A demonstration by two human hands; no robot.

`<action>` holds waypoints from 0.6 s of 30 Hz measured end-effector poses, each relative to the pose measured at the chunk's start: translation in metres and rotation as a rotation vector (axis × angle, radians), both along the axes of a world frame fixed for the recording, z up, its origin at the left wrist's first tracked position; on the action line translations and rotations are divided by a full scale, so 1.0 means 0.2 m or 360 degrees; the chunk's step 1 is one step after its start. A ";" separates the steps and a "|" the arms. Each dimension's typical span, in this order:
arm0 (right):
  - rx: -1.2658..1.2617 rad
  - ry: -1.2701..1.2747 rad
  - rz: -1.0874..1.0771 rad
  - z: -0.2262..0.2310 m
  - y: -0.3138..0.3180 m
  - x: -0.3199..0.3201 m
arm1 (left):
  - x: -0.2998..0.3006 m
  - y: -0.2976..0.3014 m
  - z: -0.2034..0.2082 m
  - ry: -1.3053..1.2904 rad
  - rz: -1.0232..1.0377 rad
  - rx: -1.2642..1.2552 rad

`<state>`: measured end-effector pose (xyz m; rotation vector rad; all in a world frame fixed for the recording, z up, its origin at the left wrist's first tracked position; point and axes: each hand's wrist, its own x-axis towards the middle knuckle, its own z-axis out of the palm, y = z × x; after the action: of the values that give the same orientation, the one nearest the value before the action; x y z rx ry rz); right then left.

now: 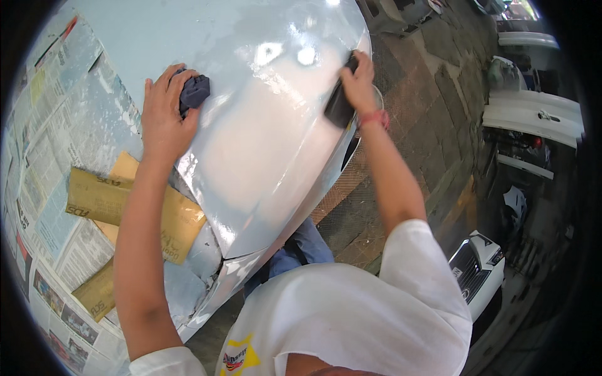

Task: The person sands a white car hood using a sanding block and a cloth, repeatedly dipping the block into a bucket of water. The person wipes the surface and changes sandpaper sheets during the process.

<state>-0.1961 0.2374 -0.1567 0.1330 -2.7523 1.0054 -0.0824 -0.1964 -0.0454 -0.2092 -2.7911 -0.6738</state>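
Note:
My left hand (169,116) is closed on a bunched dark grey cloth (195,94), resting on the left side of a car body panel (257,150). At the panel's right edge my right hand (359,84) grips a long black sanding block (339,108), pressed flat to the surface and slightly blurred. The panel is pale blue-grey and looks wet, with a broad whitish-pink patch in the middle. Any abrasive under the block is hidden.
Newspaper (94,144) covers the surface on the left. Tan sandpaper sheets (100,195) lie on it, beside my left forearm. To the right is a paved floor (401,119). White car panels (533,116) and a car front (480,269) stand farther right.

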 end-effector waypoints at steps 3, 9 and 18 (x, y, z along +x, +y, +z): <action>-0.0025 0.0009 0.0211 0.11 -0.19 0.20 | 0.02 -0.02 0.01 -0.0012 0.0033 -0.0065; -0.0171 -0.0081 -0.0113 -0.03 0.22 -0.28 | -0.02 0.01 -0.01 -0.0007 -0.0022 -0.0051; -0.0280 -0.0300 -0.0236 -0.09 0.41 -0.47 | -0.03 0.02 0.03 -0.0094 -0.0026 -0.0064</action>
<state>-0.2909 0.3189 -0.1753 -0.1996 -2.7691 1.2697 -0.0883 -0.1917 -0.0388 -0.2234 -2.8640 -0.6380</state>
